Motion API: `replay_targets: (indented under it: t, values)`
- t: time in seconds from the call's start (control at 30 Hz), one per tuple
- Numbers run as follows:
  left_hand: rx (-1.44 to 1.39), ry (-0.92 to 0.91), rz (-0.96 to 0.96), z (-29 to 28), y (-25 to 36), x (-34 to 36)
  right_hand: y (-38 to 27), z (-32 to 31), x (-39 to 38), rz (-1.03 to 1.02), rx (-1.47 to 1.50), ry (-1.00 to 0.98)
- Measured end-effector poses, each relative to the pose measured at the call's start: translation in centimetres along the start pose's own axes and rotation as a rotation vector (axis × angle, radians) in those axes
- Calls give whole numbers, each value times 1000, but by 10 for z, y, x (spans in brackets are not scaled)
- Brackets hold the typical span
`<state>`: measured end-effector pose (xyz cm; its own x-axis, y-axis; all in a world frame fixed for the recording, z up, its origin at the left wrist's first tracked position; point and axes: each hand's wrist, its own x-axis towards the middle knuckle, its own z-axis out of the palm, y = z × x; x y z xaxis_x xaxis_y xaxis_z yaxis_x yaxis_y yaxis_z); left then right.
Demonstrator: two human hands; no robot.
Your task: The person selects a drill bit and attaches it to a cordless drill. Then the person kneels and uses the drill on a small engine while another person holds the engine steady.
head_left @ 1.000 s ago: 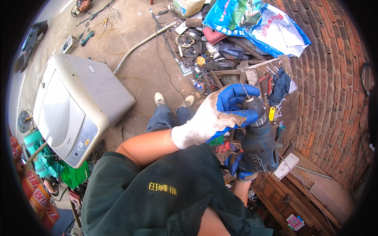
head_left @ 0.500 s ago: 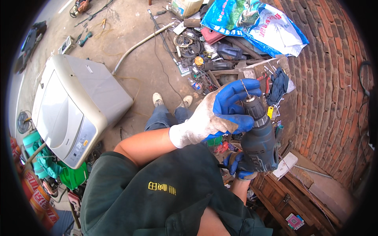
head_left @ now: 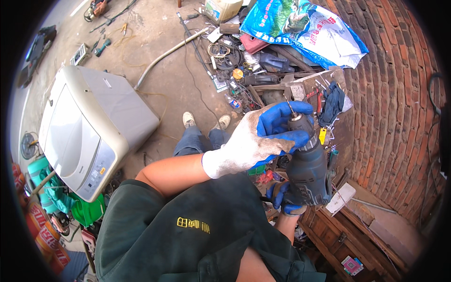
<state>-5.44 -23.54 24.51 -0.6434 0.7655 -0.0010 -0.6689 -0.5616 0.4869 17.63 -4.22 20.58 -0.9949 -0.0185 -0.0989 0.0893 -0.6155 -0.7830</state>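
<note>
A dark power drill (head_left: 307, 174) is held up in front of my body on the right, its thin metal bit (head_left: 289, 107) pointing up and slightly left. My left hand (head_left: 270, 134), in a white glove with blue-coated fingers, is closed around the drill's black chuck (head_left: 303, 126). The thumb presses the near side of the chuck while the fingers curl behind it, close to the bit. Lower down, my right hand (head_left: 283, 197) wears a similar blue-coated glove and grips the drill's handle, mostly hidden beneath the drill body.
To the left stands a white washing machine (head_left: 89, 127) with a hose running from its far side. Tools, cables and scrap (head_left: 244, 70) lie heaped ahead, beside a blue-and-white sack (head_left: 305, 33). A brick wall (head_left: 394, 103) rises at right, above wooden boards (head_left: 347, 239).
My left thumb and fingers have shifted slightly to the right around the chuck. The bit's tip has moved a little left and down. My right hand keeps its grip.
</note>
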Motion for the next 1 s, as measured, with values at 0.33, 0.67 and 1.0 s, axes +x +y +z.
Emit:
replay_targets:
  t: [0.33,0.67,1.0]
  values:
    - [47,-113,48,-3,10,7,9,-14,25,-32,-233,-146]
    - [57,-47,104,9,34,7,10,5,66,-29,-206,-59]
    - [171,45,101,15,48,3,-3,7,68,507,186,213]
